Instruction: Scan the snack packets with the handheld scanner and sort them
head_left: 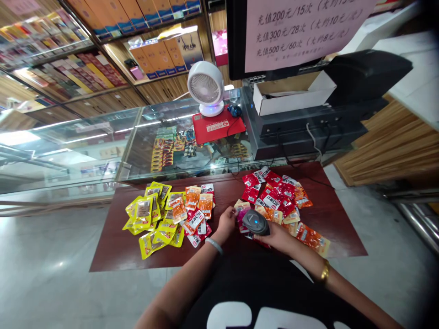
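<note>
My right hand [273,236] is wrapped round a dark grey barcode scanner [254,221] with a small blue light on top. Its reddish-pink light falls on a snack packet [242,207] just to the left. The fingertips of my left hand [226,224] are closed on that packet's left edge. Red snack packets [274,197] and orange snack packets [310,237] lie in a loose heap to the right of the scanner. To the left of my left hand sits another heap, with yellow snack packets [151,217] and orange and red packets [195,210] overlapping.
The packets lie on a dark red-brown board [113,228]. Behind it stands a glass display case [164,164] with a white fan [206,87] on a red mat [219,130]. A white open box [291,101] rests on black equipment below a monitor [236,41]. Shelves line the wall.
</note>
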Action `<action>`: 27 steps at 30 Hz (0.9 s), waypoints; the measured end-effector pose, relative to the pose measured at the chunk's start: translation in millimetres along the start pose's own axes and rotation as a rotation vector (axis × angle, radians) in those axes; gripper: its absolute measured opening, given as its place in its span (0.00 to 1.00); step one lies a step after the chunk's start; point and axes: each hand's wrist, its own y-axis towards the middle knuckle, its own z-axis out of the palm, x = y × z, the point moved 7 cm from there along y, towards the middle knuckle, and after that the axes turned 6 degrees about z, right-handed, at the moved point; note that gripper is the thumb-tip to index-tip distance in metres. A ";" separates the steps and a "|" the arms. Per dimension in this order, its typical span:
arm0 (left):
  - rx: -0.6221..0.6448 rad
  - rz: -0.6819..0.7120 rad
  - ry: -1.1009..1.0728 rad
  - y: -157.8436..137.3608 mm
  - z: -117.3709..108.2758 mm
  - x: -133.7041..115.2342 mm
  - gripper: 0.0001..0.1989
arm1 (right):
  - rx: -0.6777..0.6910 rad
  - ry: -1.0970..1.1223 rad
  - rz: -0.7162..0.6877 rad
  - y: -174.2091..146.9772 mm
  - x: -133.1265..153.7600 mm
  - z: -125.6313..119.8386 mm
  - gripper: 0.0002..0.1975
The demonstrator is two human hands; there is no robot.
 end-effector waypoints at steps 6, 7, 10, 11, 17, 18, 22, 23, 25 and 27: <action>-0.043 0.086 0.010 -8.6 -11.4 -17.9 0.05 | 0.026 0.031 -0.044 10.4 -3.3 13.2 0.25; -0.060 0.086 -0.011 -11.7 -17.5 -19.2 0.06 | 0.029 0.034 -0.046 11.1 -4.4 14.2 0.25; -0.164 0.042 -0.034 -23.8 -57.9 -15.2 0.10 | 0.018 0.050 -0.052 9.9 -5.0 13.7 0.25; -0.212 0.019 -0.009 -28.9 -78.4 -12.5 0.10 | 0.013 0.054 -0.052 8.9 -4.9 12.9 0.25; -0.711 0.131 0.637 -64.5 -193.1 -42.0 0.18 | -0.032 0.069 0.013 6.8 -13.6 3.1 0.25; -0.713 0.173 0.733 -64.6 -190.0 -51.5 0.20 | -0.052 0.071 0.028 7.6 -16.6 0.0 0.25; -0.225 0.403 0.799 -37.7 -99.3 -80.1 0.14 | -0.182 0.071 0.054 10.3 -25.0 -19.5 0.24; -0.081 0.473 0.807 -32.0 -66.8 -86.8 0.13 | -0.213 0.070 0.055 10.4 -26.2 -24.9 0.24; 0.125 0.584 0.867 -24.0 -8.7 -98.1 0.15 | -0.259 0.068 0.064 9.9 -28.9 -34.6 0.24; 0.251 0.652 0.971 -17.6 34.5 -104.6 0.18 | -0.290 0.060 0.080 8.9 -32.5 -41.3 0.23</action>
